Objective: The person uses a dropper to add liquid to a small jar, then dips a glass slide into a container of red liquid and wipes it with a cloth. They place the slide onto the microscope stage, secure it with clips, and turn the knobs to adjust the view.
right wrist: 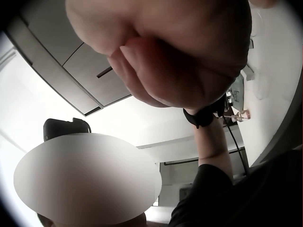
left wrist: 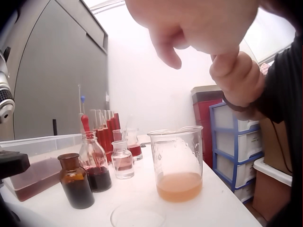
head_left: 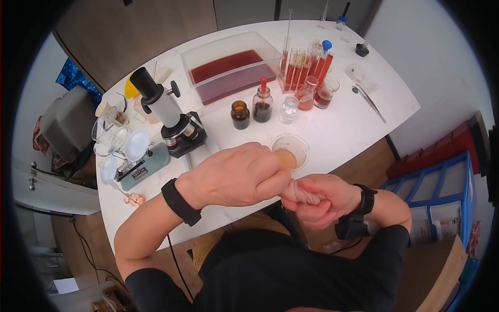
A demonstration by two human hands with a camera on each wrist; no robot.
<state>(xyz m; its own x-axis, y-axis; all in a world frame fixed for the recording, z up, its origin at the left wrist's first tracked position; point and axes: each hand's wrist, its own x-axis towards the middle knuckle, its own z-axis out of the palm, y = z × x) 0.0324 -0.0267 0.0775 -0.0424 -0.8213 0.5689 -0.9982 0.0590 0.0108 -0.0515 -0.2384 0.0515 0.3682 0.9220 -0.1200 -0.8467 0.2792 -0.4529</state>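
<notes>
In the head view a twisted, wrinkled, pale pink cloth [head_left: 304, 196] stretches between the two hands at the table's front edge. My left hand [head_left: 236, 174] has its fingers curled round one end. The other end is gripped by my right hand [head_left: 325, 200], its fingers wrapped about the folds. Just beyond the hands stands a glass beaker [left wrist: 179, 163] with cloudy orange liquid in its bottom. The left wrist view has the left hand [left wrist: 199, 23] raised higher than the beaker's rim. In the right wrist view, curled fingers fill the top and hide the cloth.
A microscope [head_left: 171, 114] and a green balance [head_left: 145, 166] stand on the left. Behind the beaker are a brown bottle [head_left: 240, 115], a dropper bottle [head_left: 262, 106], small glassware and a test tube rack [head_left: 296, 73]. A plastic tub [head_left: 231, 73] of red liquid sits at the back.
</notes>
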